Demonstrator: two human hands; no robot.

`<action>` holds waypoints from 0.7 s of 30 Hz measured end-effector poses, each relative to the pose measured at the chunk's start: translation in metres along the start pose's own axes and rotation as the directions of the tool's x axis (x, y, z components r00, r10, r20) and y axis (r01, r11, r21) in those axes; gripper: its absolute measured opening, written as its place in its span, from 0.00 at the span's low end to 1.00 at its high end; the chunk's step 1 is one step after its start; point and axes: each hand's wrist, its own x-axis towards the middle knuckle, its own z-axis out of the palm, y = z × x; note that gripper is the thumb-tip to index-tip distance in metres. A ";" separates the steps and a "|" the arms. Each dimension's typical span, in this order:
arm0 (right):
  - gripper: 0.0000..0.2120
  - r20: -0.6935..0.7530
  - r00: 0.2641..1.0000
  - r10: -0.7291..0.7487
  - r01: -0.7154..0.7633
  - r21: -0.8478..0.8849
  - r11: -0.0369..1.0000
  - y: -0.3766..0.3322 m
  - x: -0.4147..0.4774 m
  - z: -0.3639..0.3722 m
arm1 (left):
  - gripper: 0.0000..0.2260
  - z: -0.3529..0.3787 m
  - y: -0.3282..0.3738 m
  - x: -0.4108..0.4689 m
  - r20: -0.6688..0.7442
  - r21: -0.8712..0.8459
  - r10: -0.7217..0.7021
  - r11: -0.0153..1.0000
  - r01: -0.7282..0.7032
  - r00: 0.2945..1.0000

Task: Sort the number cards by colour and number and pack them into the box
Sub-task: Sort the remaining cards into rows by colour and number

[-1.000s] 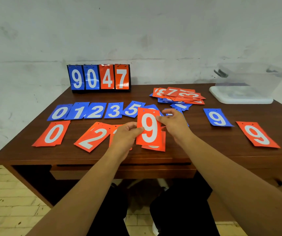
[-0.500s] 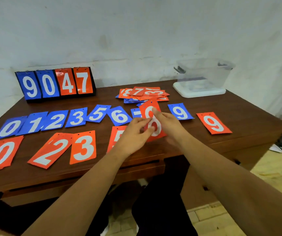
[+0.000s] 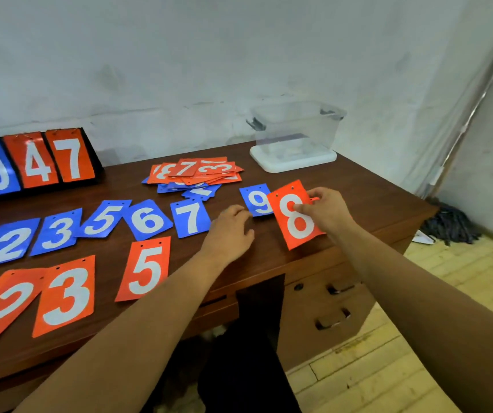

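Right hand (image 3: 325, 213) pinches the orange 8 card (image 3: 297, 217) at its right edge, thumb on the face and fingers curled behind. The card is tilted, top leaning to 11 o'clock. Can't tell if its bottom edge touches the worktop (image 3: 373, 204). It covers the right edge of the blue 9 card (image 3: 256, 201), which lies flat at 9 o'clock of that hand.

Left hand (image 3: 230, 231) is palm down on the worktop, fingers loose, gripping nothing. Its fingertips are just beside the blue 9's lower left corner.

At 9 o'clock of the left hand is a blue row: blue 7 (image 3: 191, 219), blue 6 (image 3: 148, 223), blue 5 (image 3: 106, 217), blue 3 (image 3: 57, 232), blue 2 (image 3: 6, 248). Nearer row at 8 o'clock: orange 5 (image 3: 145, 269), orange 3 (image 3: 66, 295), orange 2 (image 3: 0, 308).

Mixed unsorted pile (image 3: 197, 174) sits at 12 o'clock of the left hand. The clear box (image 3: 296, 132) stands on a white lid (image 3: 293, 160) at 12 o'clock of the right hand, well apart, no cards seen in it. A scoreboard stand (image 3: 30, 162) showing 0, 4, 7 is at 10 o'clock on the far left.
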 end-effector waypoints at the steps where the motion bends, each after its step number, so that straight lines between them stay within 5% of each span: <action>1: 0.22 0.002 1.000 0.008 -0.008 -0.042 0.999 0.002 0.002 -0.004 | 0.19 0.004 0.001 0.006 0.034 0.027 -0.004 1.000 0.003 0.999; 9: 0.10 0.150 0.984 -0.099 0.148 -0.364 0.920 0.019 0.002 0.035 | 0.18 0.010 -0.009 0.036 0.119 0.078 0.020 0.997 -0.030 0.993; 16: 0.18 0.210 0.972 -0.104 0.212 -0.603 0.769 0.016 0.003 0.059 | 0.15 -0.008 -0.026 0.020 0.024 -0.023 0.052 0.998 -0.051 0.998; 21: 0.25 0.213 0.921 -0.327 0.378 -0.690 0.617 0.012 0.003 0.068 | 0.10 -0.034 -0.068 -0.021 -0.031 0.012 0.021 1.000 -0.021 0.999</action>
